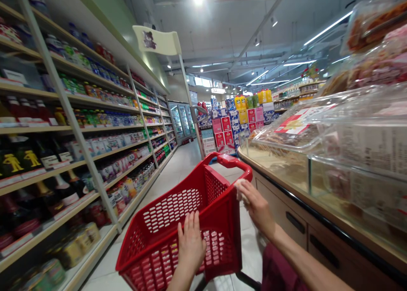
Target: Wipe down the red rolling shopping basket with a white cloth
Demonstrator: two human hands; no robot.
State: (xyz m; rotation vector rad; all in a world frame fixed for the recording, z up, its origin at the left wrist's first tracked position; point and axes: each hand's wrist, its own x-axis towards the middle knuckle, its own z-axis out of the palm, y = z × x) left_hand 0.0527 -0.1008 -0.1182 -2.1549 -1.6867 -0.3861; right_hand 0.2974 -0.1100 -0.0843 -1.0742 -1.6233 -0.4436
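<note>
A small red plastic shopping cart (140,244) with perforated walls stands right in front of me. My left hand (192,242) lies on the near side rim of its basket, fingers stretched out and pointing away from me. At the handle end, my right hand (256,206) presses a crumpled white cloth or tissue (241,188) against the red frame, just below the curved handle (233,160). The inside of the basket shows only in part. A cream flag-shaped sign (157,40) on a thin pole rises behind the cart.
Tall shelves of bottles and cans (104,126) line the left. At the right, close by, a wooden display counter (280,189) holds clear plastic food boxes (295,121). Stacked cartons (225,130) stand ahead, with glass-door fridges (182,119) at the aisle's far end.
</note>
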